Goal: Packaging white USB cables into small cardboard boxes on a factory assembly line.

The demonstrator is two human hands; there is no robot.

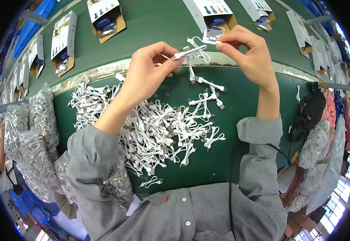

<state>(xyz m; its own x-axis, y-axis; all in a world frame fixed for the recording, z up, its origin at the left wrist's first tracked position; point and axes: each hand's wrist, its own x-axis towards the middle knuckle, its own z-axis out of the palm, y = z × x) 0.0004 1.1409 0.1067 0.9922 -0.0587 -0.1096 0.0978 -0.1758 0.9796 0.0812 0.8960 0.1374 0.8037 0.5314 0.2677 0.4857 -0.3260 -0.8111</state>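
Note:
Between finger and thumb, my left hand (155, 66) pinches several short white charging cables (191, 53) with metal plugs. Their loops and ends hang to the right of the fingers, above the table's far edge. My right hand (245, 50) has thumb and forefinger closed on the white end of a cable (212, 41), close to the bunch. Below both hands spreads a large heap of the same cables (155, 128) on the green table (239, 168). A few loose cables (211, 86) lie apart, just under the hands.
Beyond a worn metal edge (90, 73), a green conveyor belt (151, 24) carries open white boxes (63, 42) with blue items inside. Clear plastic bags full of cables (38, 160) stand at the left. Plastic bags (315, 144) and a black cap-like item (312, 106) are at the right.

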